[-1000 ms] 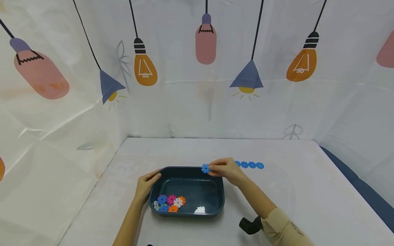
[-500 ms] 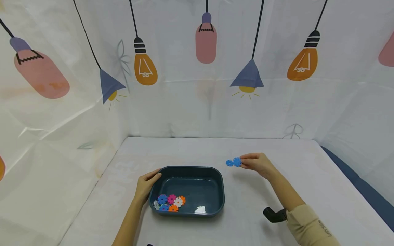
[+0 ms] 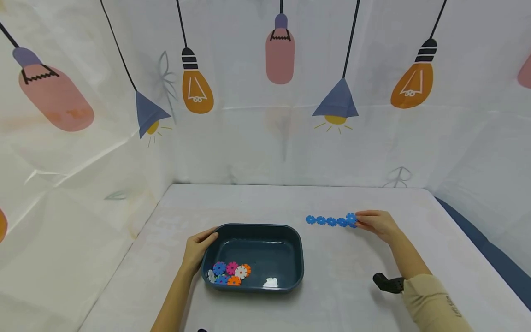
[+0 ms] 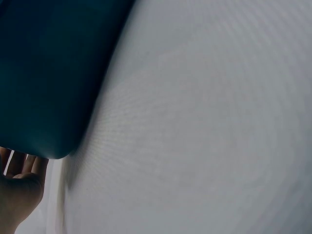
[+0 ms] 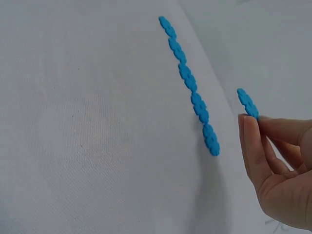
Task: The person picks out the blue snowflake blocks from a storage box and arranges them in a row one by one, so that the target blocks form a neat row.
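My right hand [image 3: 378,223] pinches a blue flower-shaped plastic disc [image 3: 351,217] between thumb and fingers. The disc is just above the right end of a row of several blue flower discs [image 3: 331,222] lying on the table. From the right wrist, the held disc [image 5: 247,102] is seen tilted and apart from the row [image 5: 187,77]. My left hand [image 3: 197,251] grips the far left corner of a dark teal tray [image 3: 257,230]; in the left wrist view the tray's outer wall [image 4: 44,73] partly hides the fingers. Blue, pink, white and orange discs [image 3: 232,268] lie in the tray's near left corner.
The white table [image 3: 332,295] extends around the tray and the row. A white sheet printed with lamps [image 3: 249,138] hangs behind and at the sides. A black device [image 3: 387,283] juts from the right sleeve [image 3: 433,299].
My right hand has carried the blue disc from over the tray's far edge rightward, past the row, to its right end. The left hand has stayed on the tray.
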### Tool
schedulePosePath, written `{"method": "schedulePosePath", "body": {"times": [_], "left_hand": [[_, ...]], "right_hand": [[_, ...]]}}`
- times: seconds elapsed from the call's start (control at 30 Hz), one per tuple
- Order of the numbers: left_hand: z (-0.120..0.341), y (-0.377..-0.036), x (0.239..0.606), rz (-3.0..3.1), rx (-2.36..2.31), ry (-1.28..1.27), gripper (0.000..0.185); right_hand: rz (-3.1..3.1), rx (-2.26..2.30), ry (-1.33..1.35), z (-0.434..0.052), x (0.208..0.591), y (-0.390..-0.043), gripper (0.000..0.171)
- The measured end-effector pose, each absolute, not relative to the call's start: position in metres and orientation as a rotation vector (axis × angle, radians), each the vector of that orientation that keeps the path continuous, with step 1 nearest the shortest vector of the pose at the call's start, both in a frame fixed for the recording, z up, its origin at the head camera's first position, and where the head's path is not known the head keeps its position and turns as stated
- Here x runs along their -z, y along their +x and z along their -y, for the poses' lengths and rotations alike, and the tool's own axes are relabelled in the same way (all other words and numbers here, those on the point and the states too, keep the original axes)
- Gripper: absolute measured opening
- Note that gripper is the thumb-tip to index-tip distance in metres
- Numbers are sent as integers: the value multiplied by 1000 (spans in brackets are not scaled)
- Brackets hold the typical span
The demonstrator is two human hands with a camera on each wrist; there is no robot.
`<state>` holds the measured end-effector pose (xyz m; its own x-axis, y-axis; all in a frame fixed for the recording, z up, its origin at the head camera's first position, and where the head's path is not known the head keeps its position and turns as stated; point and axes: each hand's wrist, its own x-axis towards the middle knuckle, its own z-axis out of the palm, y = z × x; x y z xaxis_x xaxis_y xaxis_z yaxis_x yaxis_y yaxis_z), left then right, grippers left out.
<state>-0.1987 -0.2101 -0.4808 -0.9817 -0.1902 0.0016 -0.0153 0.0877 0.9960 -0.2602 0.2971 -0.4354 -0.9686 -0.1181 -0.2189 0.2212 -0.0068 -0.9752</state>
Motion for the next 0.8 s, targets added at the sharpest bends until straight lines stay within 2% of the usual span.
{"method": "schedulePosePath", "body": {"times": [0.07, 0.27, 0.43, 0.6, 0.8], "left_hand": [[209, -198, 480, 2214, 2026, 217, 38], [209, -198, 479, 2225, 2029, 230, 39], [209, -198, 480, 2221, 2045, 232, 40], [209, -199, 480, 2214, 2038, 224, 38], [209, -198, 480, 2226, 2023, 207, 38]], "right_hand": [[-1998, 2106, 134, -304, 437, -261, 17], [-2009, 2120, 201, -318, 441, -264, 16], [-2153, 2011, 293, -327, 448, -266, 24], [-2283, 1884, 341, -330, 457, -267, 22], [-2330, 1832, 367, -328, 460, -267, 33]]}}
